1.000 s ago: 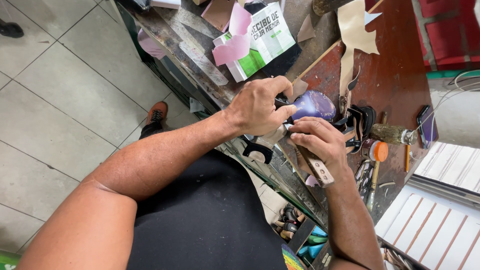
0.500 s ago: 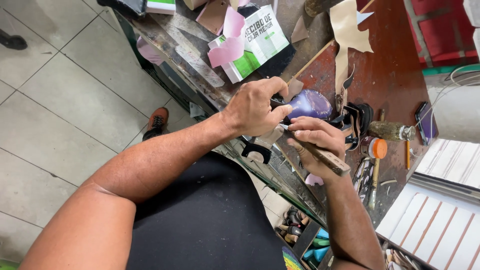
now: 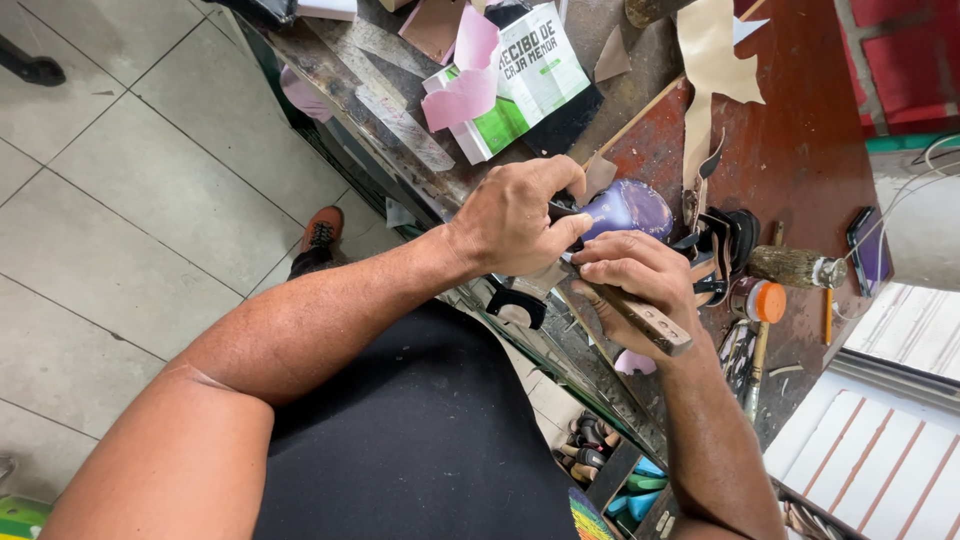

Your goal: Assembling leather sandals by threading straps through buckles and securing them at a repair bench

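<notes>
Shoe (image 3: 628,208) betw. left hand (image 3: 512,222) & right hand (image 3: 640,290), touching both.

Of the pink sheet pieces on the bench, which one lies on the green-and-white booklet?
The bright pink curled piece at the top, draped over the green-and-white booklet. The paler pink piece hangs off the bench's left edge instead, touching no booklet.

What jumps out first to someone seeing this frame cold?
The two bare hands meet at the bench edge, mid-frame: the left hand grips a glossy purple shoe piece, while the right hand holds a wooden-handled tool just below it. Next, the pink cut-out sheet lying on a green-and-white booklet at the top stands out, and the orange-capped jar to the right on the cluttered dark-red worktop.
</notes>
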